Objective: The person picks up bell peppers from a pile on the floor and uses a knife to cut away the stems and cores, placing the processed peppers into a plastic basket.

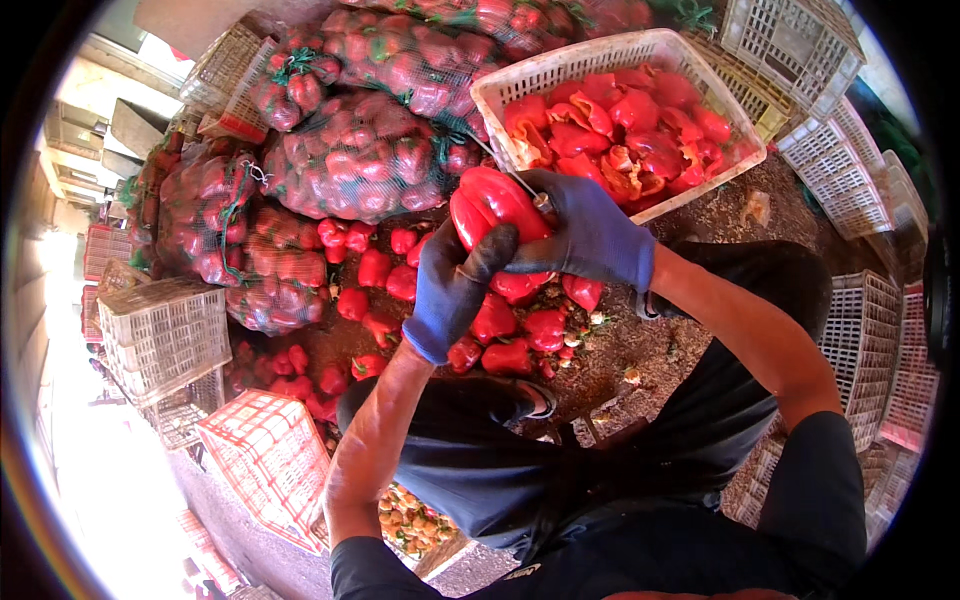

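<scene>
A large red bell pepper [490, 205] is held up in front of me between both hands. My left hand [450, 290], in a blue glove with a dark palm, is closed around its lower left side, the thumb across its front. My right hand [585, 230], in a matching glove, is closed at the pepper's right side. A thin metal tool [520, 185] sticks out of the right hand and passes behind the pepper; its far end is hidden. Below the hands, whole red peppers [495, 320] lie on the ground among cut-off stem bits.
A white crate [610, 45] holding opened red peppers stands beyond my right hand. Full mesh sacks of peppers [350, 155] are piled at the far left. Empty crates [165, 335] stand at the left, with a red one [265, 460] nearer; more crates [860, 340] line the right.
</scene>
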Demonstrator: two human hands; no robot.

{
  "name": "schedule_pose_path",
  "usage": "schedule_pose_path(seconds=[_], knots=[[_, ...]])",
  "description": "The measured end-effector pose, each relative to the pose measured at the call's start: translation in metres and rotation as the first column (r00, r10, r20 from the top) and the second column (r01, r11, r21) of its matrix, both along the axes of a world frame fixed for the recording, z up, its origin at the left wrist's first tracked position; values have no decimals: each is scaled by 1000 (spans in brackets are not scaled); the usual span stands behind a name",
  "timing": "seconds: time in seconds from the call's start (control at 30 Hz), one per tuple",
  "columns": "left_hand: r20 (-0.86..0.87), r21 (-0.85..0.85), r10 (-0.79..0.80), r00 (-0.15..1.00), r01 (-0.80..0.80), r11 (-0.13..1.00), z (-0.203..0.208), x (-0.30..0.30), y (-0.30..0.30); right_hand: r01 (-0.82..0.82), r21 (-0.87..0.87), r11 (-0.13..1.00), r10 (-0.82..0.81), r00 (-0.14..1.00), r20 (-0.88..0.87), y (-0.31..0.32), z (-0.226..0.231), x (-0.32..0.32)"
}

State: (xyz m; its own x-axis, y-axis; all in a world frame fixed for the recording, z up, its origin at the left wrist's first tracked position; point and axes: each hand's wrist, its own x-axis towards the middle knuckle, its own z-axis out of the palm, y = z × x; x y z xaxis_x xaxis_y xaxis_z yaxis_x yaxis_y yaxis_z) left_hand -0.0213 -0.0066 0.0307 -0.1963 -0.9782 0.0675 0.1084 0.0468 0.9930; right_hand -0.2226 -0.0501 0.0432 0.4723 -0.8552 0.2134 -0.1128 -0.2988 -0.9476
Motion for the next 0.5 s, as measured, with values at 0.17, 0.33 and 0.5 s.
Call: schedule_pose_path(seconds=[0.17, 0.33, 0.5], knots=[[5, 87, -82, 997, 81, 993, 2, 9, 4, -45, 211, 976, 34, 998, 57, 3, 2, -3], [14, 88, -208, 978, 206, 975, -1, 27, 4, -156, 375, 914, 103, 982, 157, 5, 15, -11], [-109, 187, -237, 965, 254, 949, 11, 26, 8, -213, 459, 863, 117, 967, 228, 9, 23, -12]])
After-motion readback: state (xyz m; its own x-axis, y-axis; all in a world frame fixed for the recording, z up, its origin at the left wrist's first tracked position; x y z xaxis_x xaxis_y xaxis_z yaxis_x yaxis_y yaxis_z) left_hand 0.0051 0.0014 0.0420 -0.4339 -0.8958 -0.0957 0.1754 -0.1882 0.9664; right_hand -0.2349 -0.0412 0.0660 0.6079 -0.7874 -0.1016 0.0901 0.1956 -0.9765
